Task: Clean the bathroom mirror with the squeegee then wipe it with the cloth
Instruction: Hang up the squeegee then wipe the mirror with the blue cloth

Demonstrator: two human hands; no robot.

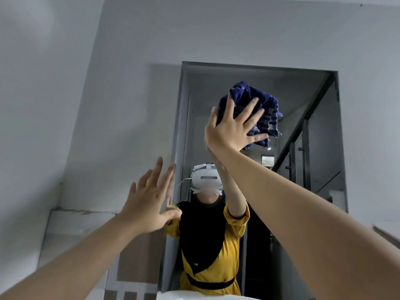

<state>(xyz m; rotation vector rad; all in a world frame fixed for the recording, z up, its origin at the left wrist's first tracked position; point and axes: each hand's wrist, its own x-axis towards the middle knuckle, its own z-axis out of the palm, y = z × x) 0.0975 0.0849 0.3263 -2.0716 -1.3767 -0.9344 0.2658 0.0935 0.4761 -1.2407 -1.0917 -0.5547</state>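
The mirror [311, 191] hangs on the grey wall in a dark frame, filling the centre and right of the view. My right hand [233, 126] is raised high with fingers spread, pressing a bunched dark blue cloth [249, 94] flat against the upper part of the glass. My left hand [151, 200] is lifted near the mirror's left edge, palm forward and fingers apart, holding nothing. The squeegee is not in view.
The glass reflects a person in a yellow garment with a white headset, plus a stair railing [303, 131] behind. A white rounded basin edge [194, 296] shows at the bottom. A ledge [71, 213] runs along the wall at the left.
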